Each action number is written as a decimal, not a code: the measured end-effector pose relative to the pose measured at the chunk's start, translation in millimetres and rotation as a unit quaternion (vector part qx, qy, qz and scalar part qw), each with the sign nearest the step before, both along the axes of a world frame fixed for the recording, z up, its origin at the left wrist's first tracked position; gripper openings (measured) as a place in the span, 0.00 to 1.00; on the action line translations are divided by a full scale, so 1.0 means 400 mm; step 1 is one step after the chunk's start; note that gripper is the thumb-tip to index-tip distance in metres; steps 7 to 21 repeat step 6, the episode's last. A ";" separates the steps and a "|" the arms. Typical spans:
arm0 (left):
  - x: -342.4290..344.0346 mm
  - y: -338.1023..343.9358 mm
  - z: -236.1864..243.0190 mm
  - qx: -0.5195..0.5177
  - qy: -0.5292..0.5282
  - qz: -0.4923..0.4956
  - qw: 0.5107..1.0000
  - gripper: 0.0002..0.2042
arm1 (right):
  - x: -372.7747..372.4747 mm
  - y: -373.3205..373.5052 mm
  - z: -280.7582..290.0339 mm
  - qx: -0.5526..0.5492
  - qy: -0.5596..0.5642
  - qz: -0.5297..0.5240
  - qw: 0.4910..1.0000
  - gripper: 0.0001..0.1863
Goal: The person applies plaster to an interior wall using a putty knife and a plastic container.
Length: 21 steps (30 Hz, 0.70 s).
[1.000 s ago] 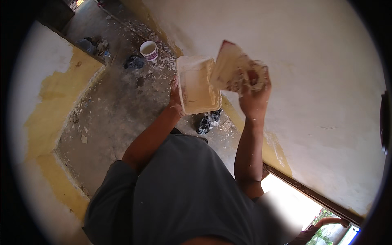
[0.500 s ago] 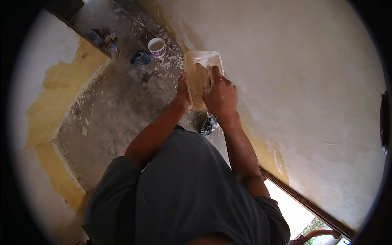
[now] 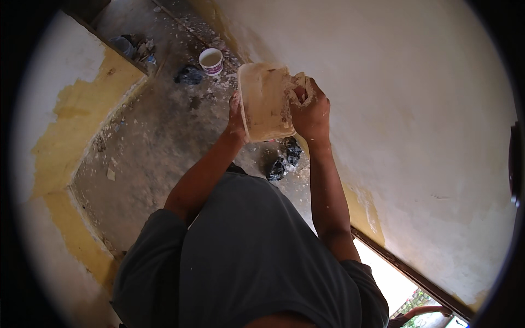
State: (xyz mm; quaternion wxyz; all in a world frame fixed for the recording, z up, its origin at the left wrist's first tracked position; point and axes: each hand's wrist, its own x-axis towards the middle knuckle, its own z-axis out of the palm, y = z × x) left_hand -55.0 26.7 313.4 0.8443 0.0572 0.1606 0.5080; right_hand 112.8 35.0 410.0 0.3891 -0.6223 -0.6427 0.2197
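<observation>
A translucent, box-shaped plastic tub (image 3: 265, 106), smeared with pale plaster or putty, is held up in front of me, tilted so a broad smeared side faces me. My left hand (image 3: 236, 120) is closed on its left edge, with most of the fingers hidden behind it. At the tub's right edge, my right hand (image 3: 316, 117) is closed, its fingers curled around a plaster-coated piece (image 3: 299, 90). Whether that piece is a scraper or a lump I cannot tell. Pale smears mark both hands.
On the debris-strewn floor (image 3: 142, 147) stand a white bucket (image 3: 211, 62) and a dark plastic bag (image 3: 188, 75); more black plastic (image 3: 278, 168) lies below the tub. A plastered wall (image 3: 410, 109) rises close on the right. Another person's arm (image 3: 429, 310) shows at lower right.
The tub has turned from showing its open inside to showing a smeared side. My right hand has come out of it and moved right; my left hand has shifted slightly left.
</observation>
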 end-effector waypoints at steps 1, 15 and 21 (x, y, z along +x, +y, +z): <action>-0.034 0.004 -0.027 0.017 -0.064 -0.015 0.998 0.37 | -0.024 0.009 -0.019 0.033 -0.035 0.001 0.999 0.15; -0.159 0.046 -0.062 0.034 0.048 0.007 0.998 0.42 | -0.116 0.073 -0.113 -0.123 0.313 0.033 0.941 0.31; -0.159 0.046 -0.062 0.034 0.048 0.007 0.998 0.42 | -0.116 0.073 -0.113 -0.123 0.313 0.033 0.941 0.31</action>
